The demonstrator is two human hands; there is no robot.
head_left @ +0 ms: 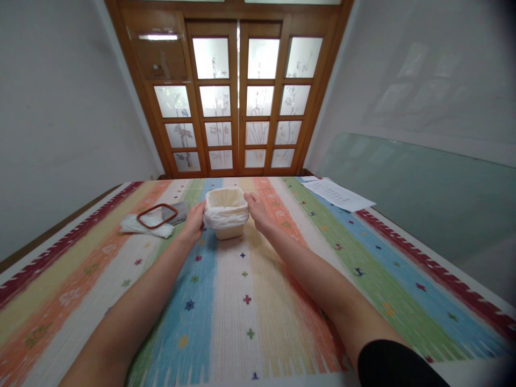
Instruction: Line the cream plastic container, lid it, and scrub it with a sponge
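Note:
A small cream bin [229,233] stands upright near the middle of the table. Its white plastic bag [226,219] lines the inside and is folded down over the outside of the rim in loose creases. My left hand [196,220] grips the bag-covered upper edge on the left side. On the opposite side, my right hand [256,208] pinches the edge, fingers closed, at about the same height. Left of my left hand lies a reddish-brown rectangular ring [139,221], resting across a white plastic bundle [133,226] and a grey cloth-like piece [182,213].
A striped, patterned tablecloth [229,301] covers the table. Printed sheets of paper [338,194] lie at the far right. Beyond the table are wooden doors with glass panes [238,123], and a greenish glass panel [403,183] leans along the right wall.

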